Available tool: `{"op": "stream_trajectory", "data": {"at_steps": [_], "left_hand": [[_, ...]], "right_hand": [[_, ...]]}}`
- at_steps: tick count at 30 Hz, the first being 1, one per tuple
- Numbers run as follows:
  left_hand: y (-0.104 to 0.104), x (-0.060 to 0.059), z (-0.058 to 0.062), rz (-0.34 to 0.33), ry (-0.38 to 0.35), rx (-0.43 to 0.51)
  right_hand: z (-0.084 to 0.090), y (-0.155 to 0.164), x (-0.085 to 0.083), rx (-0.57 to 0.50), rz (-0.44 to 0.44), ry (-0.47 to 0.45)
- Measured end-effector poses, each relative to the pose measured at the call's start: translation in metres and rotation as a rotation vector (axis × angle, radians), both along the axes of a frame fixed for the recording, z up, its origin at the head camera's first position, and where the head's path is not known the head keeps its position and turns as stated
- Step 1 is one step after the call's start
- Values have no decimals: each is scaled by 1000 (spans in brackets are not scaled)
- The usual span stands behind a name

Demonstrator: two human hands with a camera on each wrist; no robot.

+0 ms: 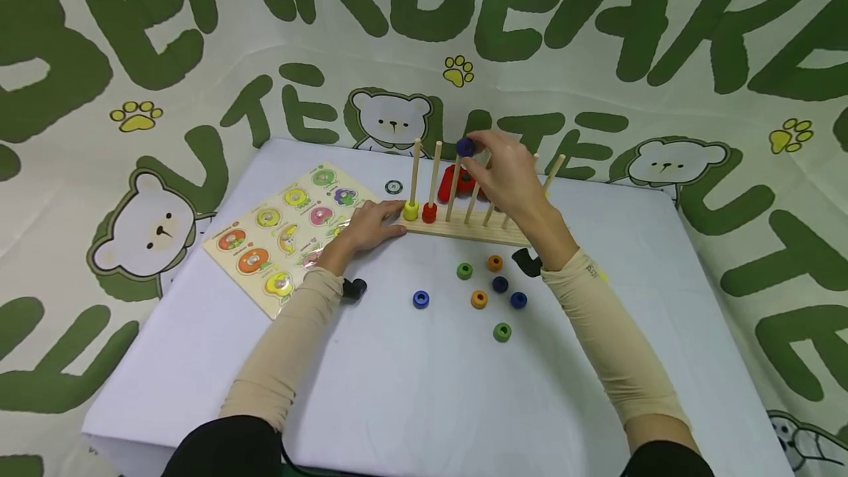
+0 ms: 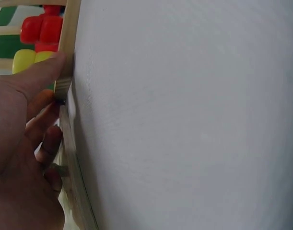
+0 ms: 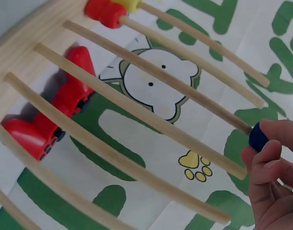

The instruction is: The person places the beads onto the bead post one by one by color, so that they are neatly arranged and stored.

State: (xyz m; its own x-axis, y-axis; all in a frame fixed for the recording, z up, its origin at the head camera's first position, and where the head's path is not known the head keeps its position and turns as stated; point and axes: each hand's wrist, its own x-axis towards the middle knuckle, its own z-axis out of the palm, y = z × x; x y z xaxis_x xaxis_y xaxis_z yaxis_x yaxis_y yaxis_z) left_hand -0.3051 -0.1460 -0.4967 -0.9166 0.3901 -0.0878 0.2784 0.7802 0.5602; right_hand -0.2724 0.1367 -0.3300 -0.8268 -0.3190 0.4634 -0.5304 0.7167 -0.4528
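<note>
A wooden stand [image 1: 464,229] with several upright rods stands on the white table. A yellow bead [image 1: 411,210] sits at the foot of the first rod and a red bead [image 1: 429,213] at the foot of the second. My right hand [image 1: 473,149] pinches a dark blue bead [image 1: 465,146] at the tip of the third rod; the right wrist view shows the bead [image 3: 258,136] on the rod's tip between my fingertips [image 3: 271,155]. My left hand [image 1: 387,219] grips the stand's left end, thumb [image 2: 41,72] on the wooden base [image 2: 69,28].
Several loose beads lie in front of the stand, among them green [image 1: 464,270], orange [image 1: 479,299] and blue [image 1: 420,299]. A fruit puzzle board [image 1: 285,234] lies at the left. A red toy [image 1: 453,184] sits behind the rods. Bear-print cloth surrounds the table.
</note>
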Motion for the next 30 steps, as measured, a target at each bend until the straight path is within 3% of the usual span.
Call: {"op": "stream_trajectory", "data": {"at_steps": [7, 22, 26, 30], "left_hand": [[2, 1, 2, -13, 2, 3], [3, 2, 0, -2, 4, 5], [2, 3, 2, -9, -2, -4], [0, 3, 6, -3, -2, -21]], "right_hand": [[3, -9, -6, 2, -55, -46], [-3, -13, -9, 65, -70, -154], [-6, -5, 3, 24, -45, -84], [-20, 9, 27, 9, 12, -40]]}}
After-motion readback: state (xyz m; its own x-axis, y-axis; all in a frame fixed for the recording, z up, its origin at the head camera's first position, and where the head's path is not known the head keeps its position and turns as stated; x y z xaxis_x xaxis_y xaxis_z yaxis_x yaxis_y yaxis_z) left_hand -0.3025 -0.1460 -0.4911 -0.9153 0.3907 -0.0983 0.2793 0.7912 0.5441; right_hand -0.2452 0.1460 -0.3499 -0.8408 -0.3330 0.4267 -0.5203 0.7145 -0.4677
